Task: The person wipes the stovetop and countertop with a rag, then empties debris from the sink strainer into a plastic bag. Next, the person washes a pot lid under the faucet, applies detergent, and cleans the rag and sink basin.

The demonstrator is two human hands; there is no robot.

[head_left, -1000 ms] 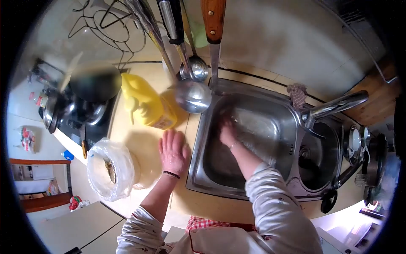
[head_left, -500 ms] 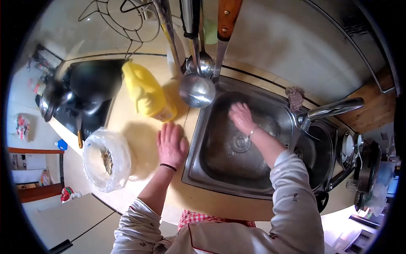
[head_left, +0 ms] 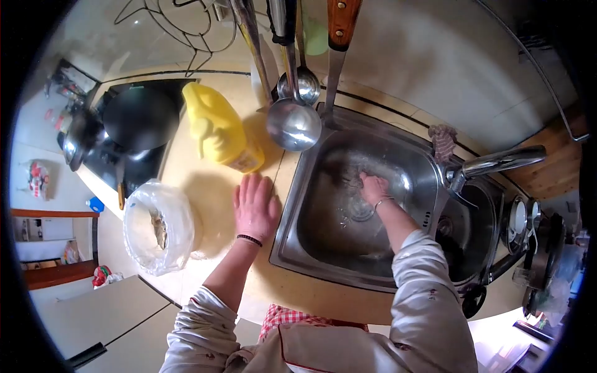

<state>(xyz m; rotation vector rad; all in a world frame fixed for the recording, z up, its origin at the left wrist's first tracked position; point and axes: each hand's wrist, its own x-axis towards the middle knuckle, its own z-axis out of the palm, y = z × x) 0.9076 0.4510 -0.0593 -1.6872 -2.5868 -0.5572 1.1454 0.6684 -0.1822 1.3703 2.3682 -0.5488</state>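
- The left hand (head_left: 255, 202), just left of the frame's centre, was laid flat, palm down, on the pale yellow tabletop (head_left: 214, 186), its fingers extended and slightly spread.
- The right hand (head_left: 375, 188), right of centre, was held inside the large rectangular stainless-steel sink basin (head_left: 323, 230), near the round drain (head_left: 362, 208); its fingers were partly curled, and whether anything was pinched between them could not be told.
- The sink basin was set into the tabletop in the right half of the frame, and its inner surface was seen to be wet.
- A bright yellow plastic bottle with a handle (head_left: 217, 127) was placed just above the left hand in the frame.
- A round container lined with a translucent plastic bag (head_left: 137, 242) was seen at the lower left, with crumpled matter inside.
- A shiny steel ladle (head_left: 293, 124) was seen at upper centre, beside the basin's upper left corner.
- A curved chrome tap (head_left: 504, 163) was mounted at the basin's right side.
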